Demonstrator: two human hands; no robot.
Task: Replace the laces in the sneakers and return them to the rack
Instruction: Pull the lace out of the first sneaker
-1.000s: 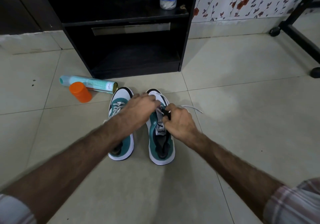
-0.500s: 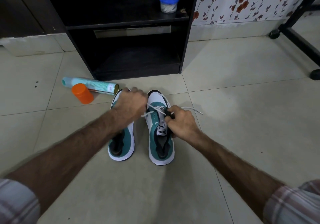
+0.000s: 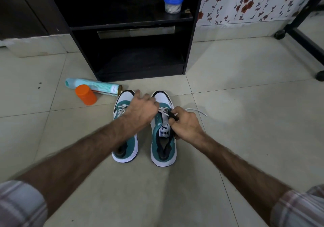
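Note:
Two teal and white sneakers stand side by side on the tiled floor, toes pointing at the black rack (image 3: 190, 51). The left sneaker (image 3: 128, 149) is laced with a white lace. The right sneaker (image 3: 163, 146) has a white lace (image 3: 197, 111) threaded through its front eyelets, one loose end trailing to the right on the floor. My left hand (image 3: 142, 112) lies over the gap between the shoes, fingers pinching the lace at the right sneaker's front. My right hand (image 3: 186, 124) grips the right sneaker's eyelet edge and the lace beside the tongue.
A teal spray can (image 3: 93, 85) lies on the floor left of the shoes, with an orange cap (image 3: 85, 94) in front of it. A blue-lidded jar (image 3: 172, 3) stands on the rack's upper shelf. A black wheeled frame (image 3: 305, 39) runs along the right.
My left hand went left over the left sneaker, then came back toward the right sneaker's laces. My right hand stayed at the right sneaker's eyelets. The camera view dipped slightly.

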